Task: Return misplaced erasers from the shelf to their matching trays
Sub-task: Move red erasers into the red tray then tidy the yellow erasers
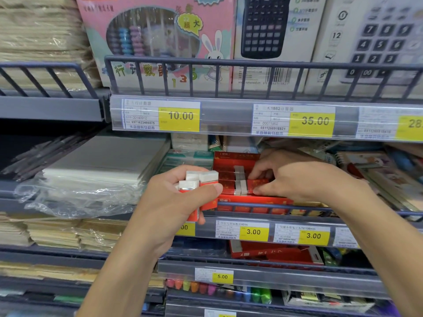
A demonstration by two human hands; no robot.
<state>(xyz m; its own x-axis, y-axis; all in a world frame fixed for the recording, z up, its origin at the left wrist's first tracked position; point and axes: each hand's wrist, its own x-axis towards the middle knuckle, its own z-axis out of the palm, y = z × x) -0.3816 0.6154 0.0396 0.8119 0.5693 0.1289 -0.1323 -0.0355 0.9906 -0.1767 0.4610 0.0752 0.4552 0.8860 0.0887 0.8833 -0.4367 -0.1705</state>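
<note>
Several erasers (198, 182) are gripped in a bunch by the left hand (180, 202), fingers curled around them, at about 9 o'clock from the red tray (238, 179). One eraser (257, 184) in the tray is pinched by the right hand (293, 177) between thumb and fingertips. They're probably light, firm little blocks; slick paper sleeves could slip, so the long sides look best pinched.
</note>
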